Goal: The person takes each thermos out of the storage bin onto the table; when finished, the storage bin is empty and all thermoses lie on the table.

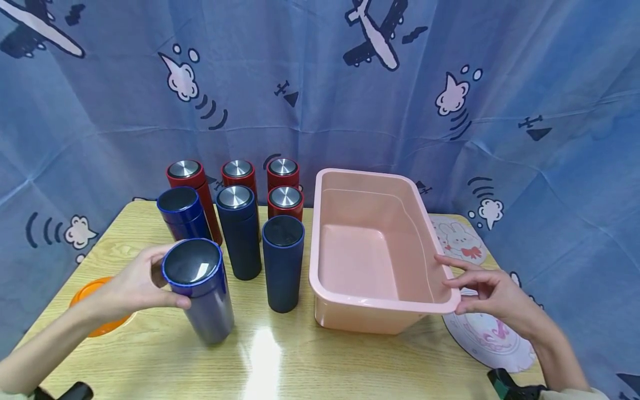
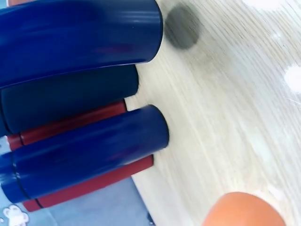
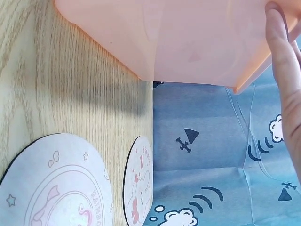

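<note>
My left hand [image 1: 137,283] grips a shiny blue vacuum flask [image 1: 212,314] with a dark lid just below its top, thumb on the near side. In the left wrist view this flask [image 2: 80,40] leans across the top, its base beside a dark round shadow on the table. My right hand [image 1: 492,294] pinches the right rim of a pink plastic basin [image 1: 367,305], fingers over the edge and thumb underneath. The basin has nothing inside. Close behind the held flask stands another blue flask [image 1: 192,225]. Two dark navy flasks, one silver-lidded [image 1: 240,239], one black-lidded [image 1: 284,269], stand between it and the basin.
Several red flasks [image 1: 210,208] with silver lids stand behind the blue ones. An orange round object [image 1: 107,326] lies behind my left wrist. Two printed round mats [image 1: 492,339] lie right of the basin. A blue patterned curtain [image 1: 320,100] hangs behind the wooden table [image 1: 350,366].
</note>
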`<action>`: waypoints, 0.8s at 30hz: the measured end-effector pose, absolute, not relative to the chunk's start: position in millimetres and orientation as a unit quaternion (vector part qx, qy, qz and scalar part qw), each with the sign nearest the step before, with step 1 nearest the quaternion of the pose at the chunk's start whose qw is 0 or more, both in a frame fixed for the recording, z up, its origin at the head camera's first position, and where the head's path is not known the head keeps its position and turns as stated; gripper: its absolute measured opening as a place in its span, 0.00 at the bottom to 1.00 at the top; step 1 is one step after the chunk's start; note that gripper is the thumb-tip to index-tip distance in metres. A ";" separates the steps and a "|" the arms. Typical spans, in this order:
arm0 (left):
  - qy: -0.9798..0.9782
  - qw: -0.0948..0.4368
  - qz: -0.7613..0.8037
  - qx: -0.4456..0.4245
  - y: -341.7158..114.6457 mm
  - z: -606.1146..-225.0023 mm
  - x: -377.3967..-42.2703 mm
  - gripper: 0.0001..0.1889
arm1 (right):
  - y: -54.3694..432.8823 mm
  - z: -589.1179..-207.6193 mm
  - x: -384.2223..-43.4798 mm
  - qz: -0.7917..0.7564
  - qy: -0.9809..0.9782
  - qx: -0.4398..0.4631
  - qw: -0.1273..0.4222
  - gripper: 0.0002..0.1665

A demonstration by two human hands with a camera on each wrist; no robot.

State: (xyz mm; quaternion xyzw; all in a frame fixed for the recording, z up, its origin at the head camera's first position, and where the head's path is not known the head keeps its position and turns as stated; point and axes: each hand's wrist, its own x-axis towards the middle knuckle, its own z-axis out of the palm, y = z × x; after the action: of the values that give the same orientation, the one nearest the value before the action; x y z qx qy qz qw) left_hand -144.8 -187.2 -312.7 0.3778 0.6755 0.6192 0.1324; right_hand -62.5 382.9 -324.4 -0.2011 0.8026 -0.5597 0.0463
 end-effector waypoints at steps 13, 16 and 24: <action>0.687 0.120 0.631 0.340 -183.1 -331.1 -166.1 0.30 | 384.3 -325.3 -61.7 -0.574 0.789 -0.214 0.047 0.22; 0.674 0.122 0.640 0.349 -179.6 -333.5 -171.9 0.30 | 384.5 -325.1 -61.8 -0.567 0.795 -0.210 0.044 0.22; 0.658 0.129 0.646 0.363 -169.3 -339.2 -185.2 0.30 | 383.9 -324.4 -62.9 -0.579 0.785 -0.216 0.049 0.22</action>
State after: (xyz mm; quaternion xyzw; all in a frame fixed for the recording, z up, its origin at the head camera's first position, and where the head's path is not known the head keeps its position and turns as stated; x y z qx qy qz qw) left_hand -185.2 -169.3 -339.2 0.3634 0.6585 0.6464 0.1285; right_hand -62.9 383.9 -324.4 -0.2156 0.7851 -0.5786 0.0487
